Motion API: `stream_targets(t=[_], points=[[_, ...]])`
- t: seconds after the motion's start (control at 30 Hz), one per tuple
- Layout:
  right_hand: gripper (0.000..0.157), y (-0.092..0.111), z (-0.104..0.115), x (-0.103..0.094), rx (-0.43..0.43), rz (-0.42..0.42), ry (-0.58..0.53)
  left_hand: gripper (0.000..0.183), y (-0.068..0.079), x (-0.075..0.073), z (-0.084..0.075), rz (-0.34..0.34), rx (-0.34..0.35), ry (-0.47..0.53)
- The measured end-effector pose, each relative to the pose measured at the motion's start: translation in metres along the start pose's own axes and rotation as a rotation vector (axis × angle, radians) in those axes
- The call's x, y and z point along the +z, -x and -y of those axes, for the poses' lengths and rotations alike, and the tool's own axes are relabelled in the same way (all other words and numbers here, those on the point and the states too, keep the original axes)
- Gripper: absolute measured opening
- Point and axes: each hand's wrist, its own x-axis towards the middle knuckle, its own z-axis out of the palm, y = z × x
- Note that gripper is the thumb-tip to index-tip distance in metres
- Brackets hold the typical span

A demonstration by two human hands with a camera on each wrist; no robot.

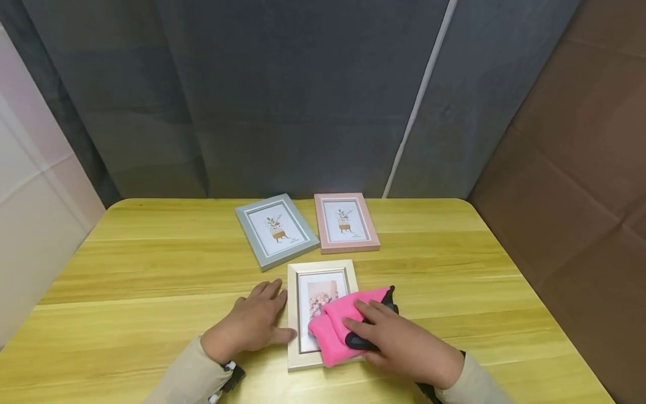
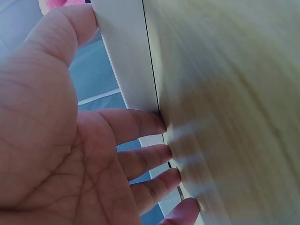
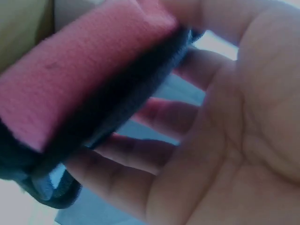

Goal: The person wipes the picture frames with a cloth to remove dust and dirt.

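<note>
A cream picture frame (image 1: 294,314) with a flower photo lies on the table near its front. My left hand (image 1: 254,320) is spread at the frame's left side, its thumb at the edge and its fingertips on the tabletop; the left wrist view shows the thumb (image 2: 77,28) against the frame's side. With my right hand (image 1: 398,342) I hold a folded pink cloth (image 1: 343,320) with black edging over the frame's lower right part, hiding some of the photo. In the right wrist view the cloth (image 3: 84,70) lies between thumb and fingers.
Behind the cream frame lie a grey-blue picture frame (image 1: 252,238), turned at an angle, and a pink picture frame (image 1: 348,247), both with plant prints. A dark curtain (image 1: 303,101) hangs beyond the wooden table (image 1: 151,269). A brown cloth wall (image 1: 580,168) stands at the right.
</note>
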Motion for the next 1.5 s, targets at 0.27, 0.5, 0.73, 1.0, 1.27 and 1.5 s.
stream_targets(t=[0.27, 0.5, 0.73, 1.0, 1.27, 1.5], points=[[0.052, -0.026, -0.002, 0.004, 0.007, -0.116, 0.085, 0.089, 0.001, 0.001, 0.001, 0.007, 0.007, -0.008], [0.051, -0.069, -0.026, 0.002, 0.093, -0.209, 0.025, 0.090, -0.001, 0.001, 0.003, -0.004, 0.008, -0.008], [0.051, -0.060, -0.031, 0.001, 0.018, -0.206, 0.049, 0.091, -0.001, 0.004, 0.003, -0.004, -0.016, 0.004], [0.047, -0.007, -0.005, -0.004, -0.076, -0.058, 0.073, 0.092, 0.001, 0.004, 0.000, -0.003, -0.027, 0.023], [0.049, -0.017, -0.002, 0.003, -0.025, -0.109, 0.100, 0.091, 0.000, 0.003, -0.001, -0.002, -0.029, 0.013], [0.050, -0.060, -0.034, 0.001, 0.041, -0.241, -0.006, 0.089, -0.002, 0.000, -0.003, 0.000, -0.027, 0.022]])
